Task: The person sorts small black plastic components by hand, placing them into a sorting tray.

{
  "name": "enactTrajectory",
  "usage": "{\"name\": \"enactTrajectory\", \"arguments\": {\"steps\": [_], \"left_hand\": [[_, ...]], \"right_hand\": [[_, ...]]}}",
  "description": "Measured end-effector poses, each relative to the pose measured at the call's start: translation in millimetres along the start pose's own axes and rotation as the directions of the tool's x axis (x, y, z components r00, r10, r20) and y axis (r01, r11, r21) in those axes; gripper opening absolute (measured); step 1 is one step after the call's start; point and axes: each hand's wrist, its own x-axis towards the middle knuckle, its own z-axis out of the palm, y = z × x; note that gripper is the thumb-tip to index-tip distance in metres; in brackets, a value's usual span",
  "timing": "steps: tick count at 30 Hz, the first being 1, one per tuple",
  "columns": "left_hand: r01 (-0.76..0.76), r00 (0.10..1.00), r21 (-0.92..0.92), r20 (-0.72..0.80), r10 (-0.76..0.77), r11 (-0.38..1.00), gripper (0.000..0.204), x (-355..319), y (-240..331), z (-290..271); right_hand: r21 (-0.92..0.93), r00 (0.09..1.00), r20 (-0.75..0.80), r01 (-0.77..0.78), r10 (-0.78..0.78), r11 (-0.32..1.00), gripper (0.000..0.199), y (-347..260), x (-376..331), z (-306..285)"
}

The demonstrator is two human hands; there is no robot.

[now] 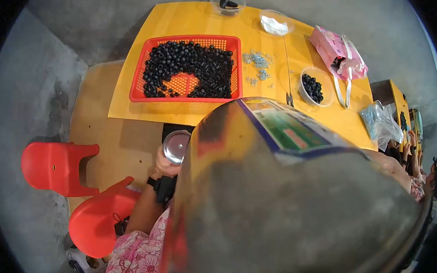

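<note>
A large shiny metal container (274, 205) fills the middle and lower right, very close and blurred. It has a rounded far end and a green-and-white label (293, 133). My left hand (164, 167) is closed round a silver disc-shaped lid (176, 146), just left of the container and below the table edge. A dark band with a black box sits on that wrist. Part of a bare arm (394, 170) shows beyond the container on the right. My right hand is hidden, so what it touches cannot be seen.
On the yellow table (180, 115) stand a red basket (185, 102) of small black parts, a pile of clear pieces (258, 60), a bowl (313, 87) of black parts, a pink bag (329, 45) and a plastic bag (379, 121). Red chairs (54, 166) stand left; people (410, 153) are far right.
</note>
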Motion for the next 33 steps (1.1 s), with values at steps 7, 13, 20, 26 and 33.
{"name": "enactTrajectory", "arguments": {"steps": [7, 13, 20, 26, 33], "left_hand": [[-0.047, 0.995, -0.736, 0.028, 0.099, 0.676, 0.039, -7, 4, -9], [0.057, 0.996, -0.768, 0.086, 0.014, 0.637, 0.039, 7, -6, 10], [0.082, 0.996, -0.765, 0.088, -0.022, 0.639, 0.04, 6, -5, 13], [0.116, 0.993, -0.765, 0.082, -0.084, 0.633, 0.04, 10, 0, 11], [0.167, 0.983, -0.773, 0.085, -0.162, 0.612, 0.041, 18, 5, 14]], "right_hand": [[0.085, 0.919, -0.13, 0.385, -0.373, 0.919, 0.033, 17, 34, 15], [0.029, 0.746, -0.285, 0.634, -0.602, 0.772, 0.034, 13, 34, 17], [-0.083, 0.714, -0.239, 0.66, -0.658, 0.747, 0.033, -10, 42, 8], [-0.11, 0.706, -0.162, 0.682, -0.69, 0.723, 0.035, -17, 42, 0], [-0.166, 0.822, -0.104, 0.541, -0.56, 0.824, 0.035, -37, 28, -6]]}}
